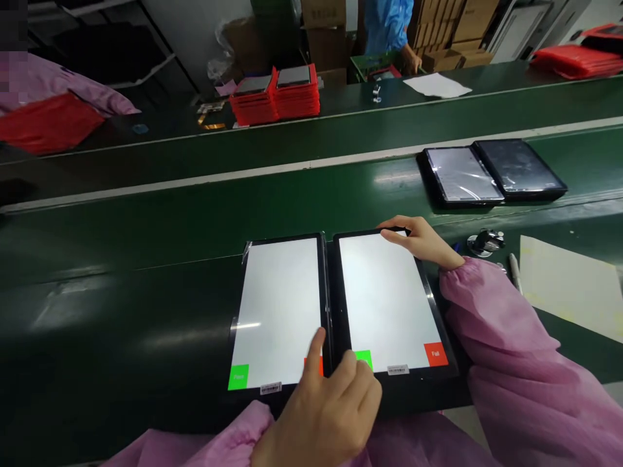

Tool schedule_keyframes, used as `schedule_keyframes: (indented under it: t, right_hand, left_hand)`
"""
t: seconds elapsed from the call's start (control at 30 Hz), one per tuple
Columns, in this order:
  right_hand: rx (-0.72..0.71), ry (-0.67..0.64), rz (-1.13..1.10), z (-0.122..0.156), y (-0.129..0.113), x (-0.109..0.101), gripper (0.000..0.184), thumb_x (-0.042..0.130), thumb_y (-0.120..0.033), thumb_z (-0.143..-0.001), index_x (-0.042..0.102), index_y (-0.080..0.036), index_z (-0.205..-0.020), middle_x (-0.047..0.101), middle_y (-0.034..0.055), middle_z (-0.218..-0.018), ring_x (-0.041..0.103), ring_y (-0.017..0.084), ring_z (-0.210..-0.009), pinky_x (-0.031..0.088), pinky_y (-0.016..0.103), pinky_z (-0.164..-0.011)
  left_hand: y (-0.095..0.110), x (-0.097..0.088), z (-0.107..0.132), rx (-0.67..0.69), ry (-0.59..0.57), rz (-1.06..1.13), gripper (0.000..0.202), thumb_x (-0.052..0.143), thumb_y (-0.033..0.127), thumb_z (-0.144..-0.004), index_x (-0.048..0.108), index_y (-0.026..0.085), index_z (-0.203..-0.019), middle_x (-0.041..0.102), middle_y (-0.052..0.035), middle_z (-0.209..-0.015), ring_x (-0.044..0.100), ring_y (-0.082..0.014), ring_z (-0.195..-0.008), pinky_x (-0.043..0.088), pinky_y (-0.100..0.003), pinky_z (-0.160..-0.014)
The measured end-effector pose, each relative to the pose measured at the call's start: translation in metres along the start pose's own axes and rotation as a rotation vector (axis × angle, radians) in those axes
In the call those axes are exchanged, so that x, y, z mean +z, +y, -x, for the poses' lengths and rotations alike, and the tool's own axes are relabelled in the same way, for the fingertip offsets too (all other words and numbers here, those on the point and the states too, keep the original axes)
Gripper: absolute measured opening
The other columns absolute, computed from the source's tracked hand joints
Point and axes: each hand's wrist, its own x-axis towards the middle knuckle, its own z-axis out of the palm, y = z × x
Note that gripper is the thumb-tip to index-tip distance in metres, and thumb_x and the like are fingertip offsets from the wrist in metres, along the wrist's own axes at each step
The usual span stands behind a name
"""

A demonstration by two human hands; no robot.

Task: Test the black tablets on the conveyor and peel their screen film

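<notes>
1. Nearest the camera, the person's bare left hand (326,408) comes out of a gathered pink sleeve (233,434). It holds nothing; its index finger stands extended and the other fingers curl loosely.
2. That fingertip is over the lower right corner of a black-framed tablet with a lit white screen (275,311). Whether it touches the glass, I cannot tell.
3. Just beside it lies a second black-framed tablet (384,298), also lit white. Both lie flat on a dark green conveyor belt (121,298), each showing a green Pass square and a red Fail square.
4. The right hand (418,243) reaches in from the right, its thumb and fingers closed narrowly on the second tablet's top edge.
5. Farther right lie a white marker pen (514,272) and a cream paper sheet (569,285). Two dark tablets (491,172) lie beyond.
</notes>
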Motion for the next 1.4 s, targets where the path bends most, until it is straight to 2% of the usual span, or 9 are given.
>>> schedule_keyframes:
  t: [0.37, 0.53, 0.6, 0.73, 0.9, 1.03, 1.17, 1.33, 1.4]
  right_hand:
    - [0.015, 0.071, -0.069, 0.004, 0.000, -0.001, 0.043, 0.066, -0.055, -0.086, 0.081, -0.017, -0.102, 0.074, 0.0054, -0.090, 0.048, 0.011, -0.056, 0.038, 0.027, -0.051]
    - [-0.037, 0.458, -0.102, 0.038, 0.002, -0.002, 0.030, 0.062, -0.043, -0.094, 0.076, -0.023, -0.113, 0.074, 0.0070, -0.114, 0.067, 0.022, -0.100, 0.054, 0.035, -0.085]
    - [-0.044, 0.567, -0.101, 0.066, 0.006, -0.004, 0.025, 0.064, -0.038, -0.097, 0.074, -0.026, -0.117, 0.074, 0.0060, -0.118, 0.068, 0.022, -0.108, 0.055, 0.036, -0.090]
    - [-0.064, 0.435, 0.235, 0.118, 0.028, -0.002, 0.025, 0.057, -0.036, -0.104, 0.072, -0.025, -0.120, 0.073, 0.0100, -0.121, 0.068, 0.027, -0.111, 0.058, 0.045, -0.092]
    - [-0.139, 0.292, 0.614, 0.142, 0.058, 0.009, 0.035, 0.049, -0.040, -0.107, 0.076, -0.019, -0.108, 0.074, 0.0163, -0.113, 0.068, 0.034, -0.107, 0.057, 0.051, -0.086]
    - [-0.109, 0.364, 0.650, 0.152, 0.050, 0.004, 0.032, 0.051, -0.037, -0.107, 0.076, -0.019, -0.097, 0.076, 0.0145, -0.099, 0.071, 0.035, -0.102, 0.056, 0.052, -0.083]
    - [-0.063, 0.324, 0.383, 0.181, 0.015, 0.002, 0.030, 0.051, -0.038, -0.108, 0.073, -0.025, -0.124, 0.077, 0.0096, -0.111, 0.074, 0.028, -0.105, 0.061, 0.043, -0.087]
    - [-0.050, 0.220, 0.139, 0.226, -0.023, 0.040, 0.098, 0.055, -0.081, -0.088, 0.032, -0.026, -0.166, 0.062, 0.0162, -0.146, 0.067, 0.035, -0.126, 0.064, 0.044, -0.096]
    - [-0.024, 0.303, 0.120, 0.236, -0.029, 0.063, 0.106, 0.062, -0.079, -0.085, 0.025, -0.024, -0.168, 0.058, 0.0177, -0.151, 0.065, 0.037, -0.130, 0.063, 0.048, -0.100]
  left_hand:
    - [-0.014, -0.014, 0.004, 0.200, -0.110, 0.098, 0.020, 0.060, 0.001, -0.086, 0.066, 0.017, -0.075, 0.055, 0.0024, -0.074, 0.049, -0.0153, -0.084, 0.008, -0.063, -0.132]
    - [-0.053, -0.015, -0.044, 0.387, -0.123, -0.004, 0.024, 0.053, 0.004, -0.093, 0.065, 0.020, -0.079, 0.055, 0.0020, -0.076, 0.049, -0.0158, -0.080, 0.024, -0.060, -0.129]
    - [-0.091, -0.006, -0.083, 0.294, -0.094, -0.133, 0.024, 0.050, 0.004, -0.095, 0.067, 0.019, -0.086, 0.059, -0.0002, -0.080, 0.055, -0.0171, -0.081, 0.047, -0.052, -0.112]
    - [-0.164, 0.024, -0.153, -0.322, -0.317, 0.042, 0.015, 0.053, 0.020, -0.101, 0.066, 0.016, -0.096, 0.069, -0.0108, -0.102, 0.067, -0.0274, -0.098, 0.055, -0.045, -0.090]
    - [-0.180, 0.046, -0.179, -0.780, -0.488, 0.556, 0.012, 0.052, 0.024, -0.104, 0.061, 0.019, -0.098, 0.075, -0.0082, -0.102, 0.073, -0.0239, -0.091, 0.059, -0.037, -0.074]
    - [-0.164, 0.039, -0.174, -0.879, -0.597, 0.795, 0.017, 0.048, 0.030, -0.105, 0.059, 0.020, -0.097, 0.076, -0.0098, -0.104, 0.074, -0.0269, -0.102, 0.063, -0.035, -0.066]
    - [-0.160, 0.032, -0.170, -0.878, -0.687, 0.742, 0.017, 0.051, 0.035, -0.102, 0.061, 0.022, -0.096, 0.075, -0.0100, -0.112, 0.072, -0.0309, -0.112, 0.065, -0.037, -0.066]
    - [-0.159, 0.038, -0.171, -0.825, -0.762, 0.576, 0.019, 0.050, 0.038, -0.099, 0.062, 0.024, -0.098, 0.076, -0.0080, -0.109, 0.074, -0.0270, -0.082, 0.061, -0.040, -0.067]
    - [-0.157, 0.041, -0.173, -0.842, -0.790, 0.554, 0.021, 0.049, 0.040, -0.099, 0.062, 0.025, -0.100, 0.076, -0.0072, -0.109, 0.073, -0.0270, -0.078, 0.061, -0.043, -0.071]
